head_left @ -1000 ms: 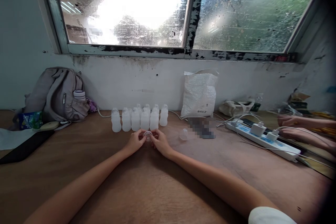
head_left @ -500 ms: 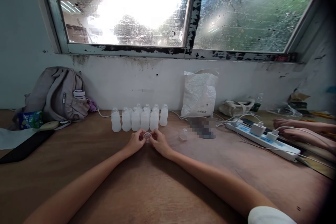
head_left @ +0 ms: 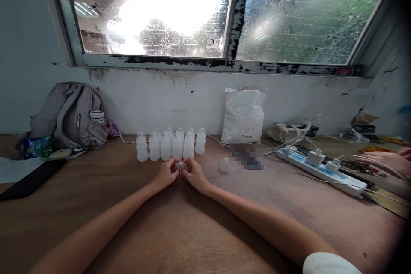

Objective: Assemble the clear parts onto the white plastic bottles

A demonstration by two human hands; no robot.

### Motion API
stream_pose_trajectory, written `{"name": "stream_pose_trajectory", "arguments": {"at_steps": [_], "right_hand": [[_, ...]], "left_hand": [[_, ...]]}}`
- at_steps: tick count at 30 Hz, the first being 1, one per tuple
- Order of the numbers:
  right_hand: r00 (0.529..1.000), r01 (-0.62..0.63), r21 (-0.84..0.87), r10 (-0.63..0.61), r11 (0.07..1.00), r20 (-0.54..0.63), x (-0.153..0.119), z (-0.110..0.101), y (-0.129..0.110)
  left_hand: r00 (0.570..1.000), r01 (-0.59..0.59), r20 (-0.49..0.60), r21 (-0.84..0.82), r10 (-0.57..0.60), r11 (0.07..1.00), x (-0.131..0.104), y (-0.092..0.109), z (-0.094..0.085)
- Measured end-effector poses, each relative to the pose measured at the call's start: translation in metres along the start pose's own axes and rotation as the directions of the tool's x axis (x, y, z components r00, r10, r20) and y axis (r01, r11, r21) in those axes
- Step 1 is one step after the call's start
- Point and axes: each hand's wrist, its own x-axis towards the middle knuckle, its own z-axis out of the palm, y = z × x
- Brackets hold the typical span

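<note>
Between my two hands is a small clear round piece point(head_left: 180, 166), pinched from both sides just above the brown table point(head_left: 180, 231). The fingers of my left hand point(head_left: 166, 174) close on its left edge, and those of my right hand point(head_left: 195, 174) close on its right edge. Just behind them stand several frosted white bottles with clear tops point(head_left: 166, 146), upright in a group. To the right of my right hand, a clear cup-like piece point(head_left: 224, 164) rests on the table.
A grey backpack point(head_left: 72, 115) and a black flat item point(head_left: 34, 179) lie left. A white padded bag point(head_left: 244, 115) leans on the wall. Right are a blurred dark item point(head_left: 248, 156), a power strip point(head_left: 324, 170) with cables, and another person's hand point(head_left: 382, 160).
The clear round piece has tilted slightly between my fingers. At the right, the other person's hands have drawn back to the right, baring small dark items.
</note>
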Motion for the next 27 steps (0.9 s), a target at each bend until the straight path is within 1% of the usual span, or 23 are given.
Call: {"name": "stream_pose_trajectory", "arguments": {"at_steps": [5, 11, 15, 20, 27], "right_hand": [[1.0, -0.009, -0.013, 0.009, 1.0, 0.005, 0.001, 0.001, 0.004], [1.0, 0.013, 0.027, -0.013, 1.0, -0.01, 0.0, -0.001, 0.001], [1.0, 0.02, 0.028, -0.019, 0.999, -0.015, -0.001, -0.002, -0.002], [1.0, -0.006, 0.026, 0.006, 1.0, -0.009, 0.0, -0.002, -0.003], [1.0, -0.009, -0.015, 0.009, 1.0, -0.005, -0.002, -0.005, -0.007]], "left_hand": [[1.0, 0.017, -0.02, 0.007, -0.016, 1.0, 0.0, -0.003, 0.002], [0.999, 0.028, -0.026, -0.033, -0.029, 0.999, -0.001, 0.003, -0.001], [0.999, 0.039, -0.013, -0.067, -0.04, 0.997, -0.002, 0.005, -0.003], [0.998, 0.06, 0.015, -0.094, -0.059, 0.994, -0.003, 0.005, -0.002], [0.998, 0.055, 0.019, -0.08, -0.053, 0.995, -0.003, 0.007, -0.002]]}}
